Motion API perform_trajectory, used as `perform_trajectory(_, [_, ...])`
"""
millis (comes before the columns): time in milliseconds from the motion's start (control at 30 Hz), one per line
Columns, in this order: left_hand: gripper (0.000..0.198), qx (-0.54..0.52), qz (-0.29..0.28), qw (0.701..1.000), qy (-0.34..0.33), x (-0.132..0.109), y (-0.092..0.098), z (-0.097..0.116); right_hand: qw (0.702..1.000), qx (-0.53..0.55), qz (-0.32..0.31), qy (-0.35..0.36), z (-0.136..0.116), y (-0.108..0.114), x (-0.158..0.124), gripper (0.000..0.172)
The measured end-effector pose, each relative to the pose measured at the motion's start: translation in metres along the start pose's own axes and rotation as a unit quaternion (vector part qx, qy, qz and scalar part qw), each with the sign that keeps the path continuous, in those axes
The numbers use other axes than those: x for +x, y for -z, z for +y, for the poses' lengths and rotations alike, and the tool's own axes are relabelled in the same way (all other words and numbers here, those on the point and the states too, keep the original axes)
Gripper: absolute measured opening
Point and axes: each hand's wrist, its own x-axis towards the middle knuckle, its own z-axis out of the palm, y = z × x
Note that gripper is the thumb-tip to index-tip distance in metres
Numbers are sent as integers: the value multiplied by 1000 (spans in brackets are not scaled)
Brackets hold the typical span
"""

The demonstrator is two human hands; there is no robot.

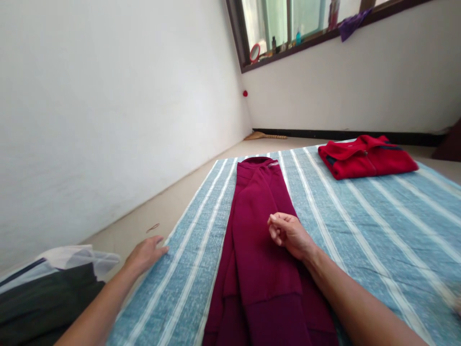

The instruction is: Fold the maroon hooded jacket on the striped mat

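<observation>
A maroon long-sleeved garment (264, 240) lies lengthwise on the blue and white striped cloth (190, 230), its neckline at the far end and a sleeve laid down along its body. Over the garment's right side is my right hand (290, 234), fingers curled in and thumb against the index finger; nothing shows between them. My left hand (147, 253) is at the cloth's left edge, away from the garment, with its fingers apart and nothing in it.
A folded red garment (367, 157) rests at the back right of the cloth. Dark and white clothes (46, 293) lie at the lower left. White walls stand left and behind, with a windowsill (309, 45) holding small bottles. A broom (264, 136) lies on the floor.
</observation>
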Motion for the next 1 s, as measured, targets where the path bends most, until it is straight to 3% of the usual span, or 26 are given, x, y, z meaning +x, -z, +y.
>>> perform_trajectory(133, [35, -33, 7, 997, -74, -32, 4, 36, 999, 42, 2, 9, -1, 4, 1, 33])
perform_trajectory(233, [28, -129, 23, 974, -185, -67, 9, 86, 999, 49, -4, 14, -2, 5, 2, 31])
perform_trajectory(367, [21, -202, 3, 928, -313, -103, 11, 155, 999, 47, -8, 15, -2, 7, 1, 30])
perform_trajectory(500, [16, -151, -27, 922, -356, -114, -2, 201, 998, 52, -12, 20, -3, 8, 1, 31])
perform_trajectory(667, [16, -37, -26, 940, -337, -113, -17, 224, 998, 60, -16, 20, -2, 10, 4, 30])
perform_trajectory(1000, [21, 9, -44, 943, -331, -113, -18, 231, 998, 67, -17, 14, -1, 13, 6, 28])
